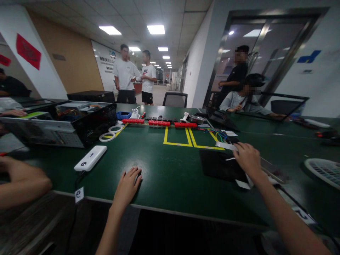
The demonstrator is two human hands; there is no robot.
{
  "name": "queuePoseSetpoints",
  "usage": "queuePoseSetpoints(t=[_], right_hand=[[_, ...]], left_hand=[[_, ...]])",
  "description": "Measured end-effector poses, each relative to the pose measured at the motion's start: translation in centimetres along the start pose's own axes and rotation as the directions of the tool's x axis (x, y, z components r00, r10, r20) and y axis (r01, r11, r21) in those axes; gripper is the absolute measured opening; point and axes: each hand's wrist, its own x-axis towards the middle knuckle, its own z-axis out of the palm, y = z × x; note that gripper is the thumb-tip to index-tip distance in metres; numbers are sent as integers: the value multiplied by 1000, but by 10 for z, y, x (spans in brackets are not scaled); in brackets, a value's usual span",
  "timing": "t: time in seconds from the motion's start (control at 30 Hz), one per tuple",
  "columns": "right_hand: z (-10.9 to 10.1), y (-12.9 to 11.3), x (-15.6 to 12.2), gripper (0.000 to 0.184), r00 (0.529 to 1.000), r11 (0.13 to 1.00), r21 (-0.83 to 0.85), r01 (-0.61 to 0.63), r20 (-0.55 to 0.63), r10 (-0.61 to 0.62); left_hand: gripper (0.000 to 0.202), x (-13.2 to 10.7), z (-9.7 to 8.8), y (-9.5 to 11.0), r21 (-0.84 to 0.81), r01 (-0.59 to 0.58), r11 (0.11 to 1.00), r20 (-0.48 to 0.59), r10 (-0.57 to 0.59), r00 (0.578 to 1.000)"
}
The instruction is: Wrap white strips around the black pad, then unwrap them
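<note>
My left hand (129,184) lies palm down on the green table (159,173), near its front edge, fingers stretched out and nothing visible in them. My right hand (247,159) is over the right side of a black flat pad (217,163), fingers extended and pointing left. Its fingertips are beside the end of a silvery flat strip (225,145); whether they touch it I cannot tell. Coloured wires (221,135) lie just behind the strip. A white card-like piece (243,184) sits under the right wrist, partly hidden.
An opened computer case (53,129), white rings (107,136) and a white power bank (90,158) stand left. Red slotted strips (158,123) line the back, behind yellow tape outlines (177,144). A racket (322,171) lies right. Another person's arm (23,180) rests at left.
</note>
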Motion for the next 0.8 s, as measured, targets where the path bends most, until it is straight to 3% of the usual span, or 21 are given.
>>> queuePoseSetpoints(t=[0.1,0.2,0.43,0.57,0.8], right_hand=[[13,-19,-12,47,982,982,142,124,122,-141],[26,-29,-26,48,943,959,225,173,243,-227],[42,1,-39,49,948,992,57,111,293,-123],[50,21,-39,55,924,997,7,72,377,-70],[44,42,-41,64,863,988,154,-3,499,-75]], left_hand=[[36,0,0,0,10,-2,1000,5,2,1000],[36,0,1,-1,5,-7,1000,1,7,1000],[35,0,1,0,7,1,1000,2,-1,1000],[36,0,2,-2,0,-5,1000,-2,5,1000],[36,0,4,-3,1,-1,1000,-4,1,1000]])
